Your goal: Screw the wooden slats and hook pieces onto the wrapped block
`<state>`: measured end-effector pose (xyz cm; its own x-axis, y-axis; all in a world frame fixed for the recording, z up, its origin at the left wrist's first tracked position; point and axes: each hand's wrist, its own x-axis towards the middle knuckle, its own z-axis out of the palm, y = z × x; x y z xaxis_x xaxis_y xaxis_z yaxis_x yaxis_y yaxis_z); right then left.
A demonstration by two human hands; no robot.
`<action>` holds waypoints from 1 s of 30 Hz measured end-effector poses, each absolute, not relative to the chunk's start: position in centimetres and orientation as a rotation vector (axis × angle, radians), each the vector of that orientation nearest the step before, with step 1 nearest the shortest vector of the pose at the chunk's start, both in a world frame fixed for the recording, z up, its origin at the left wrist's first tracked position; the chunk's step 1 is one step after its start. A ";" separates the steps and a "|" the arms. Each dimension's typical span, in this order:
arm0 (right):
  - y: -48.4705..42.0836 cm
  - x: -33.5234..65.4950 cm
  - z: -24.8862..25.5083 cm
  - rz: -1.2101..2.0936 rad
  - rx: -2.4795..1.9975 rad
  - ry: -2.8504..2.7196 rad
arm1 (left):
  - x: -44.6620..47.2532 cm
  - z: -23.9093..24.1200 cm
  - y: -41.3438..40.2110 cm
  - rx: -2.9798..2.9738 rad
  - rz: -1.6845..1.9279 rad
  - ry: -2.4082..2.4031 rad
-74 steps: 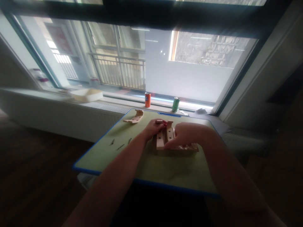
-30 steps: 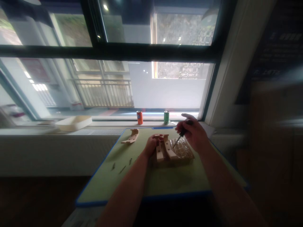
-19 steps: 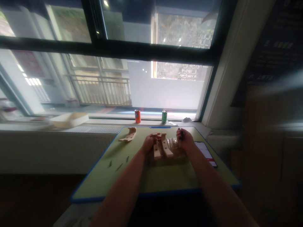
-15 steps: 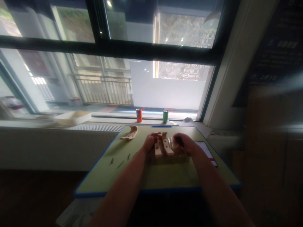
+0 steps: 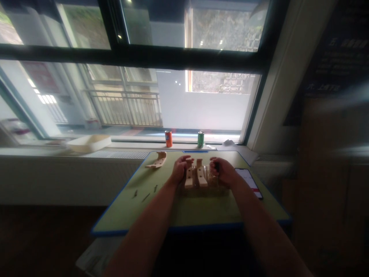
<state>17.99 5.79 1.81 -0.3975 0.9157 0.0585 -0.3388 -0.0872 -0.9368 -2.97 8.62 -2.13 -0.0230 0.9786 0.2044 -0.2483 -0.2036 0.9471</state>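
Note:
My left hand is closed at the left side of a pale wooden piece with dark holes, its fingers about the upper part. A second similar holed wooden piece stands just right of it, between my hands. Clear, shiny plastic lies around and right of these pieces; whether it is a bag or a box I cannot tell. My right hand has curled fingers at the plastic's right side. Something dark shows within its grip, too blurred to name.
On the green table a curved wooden piece lies far left, with several small dark hardware pieces nearer. A phone lies at right. An orange can, a green can and a white tray stand on the sill.
My right hand has shifted slightly, its fingers a little apart from the wooden pieces. The two wooden pieces between my hands stand more upright. The view has moved slightly.

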 end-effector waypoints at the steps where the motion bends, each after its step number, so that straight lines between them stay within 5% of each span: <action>1: 6.2 18.2 1.6 1.638 -0.679 -1.142 | -2.9 -2.1 8.6 1.164 1.479 0.917; 17: 7.1 17.8 1.3 1.296 -0.510 -0.856 | -6.4 1.6 6.0 1.304 2.103 1.669; 22: 6.6 18.0 1.4 1.321 -0.558 -0.921 | -10.7 1.8 3.2 1.954 1.234 2.193; 30: 8.0 18.8 0.4 1.356 -0.606 -0.804 | -12.5 -2.2 1.0 2.047 0.628 2.304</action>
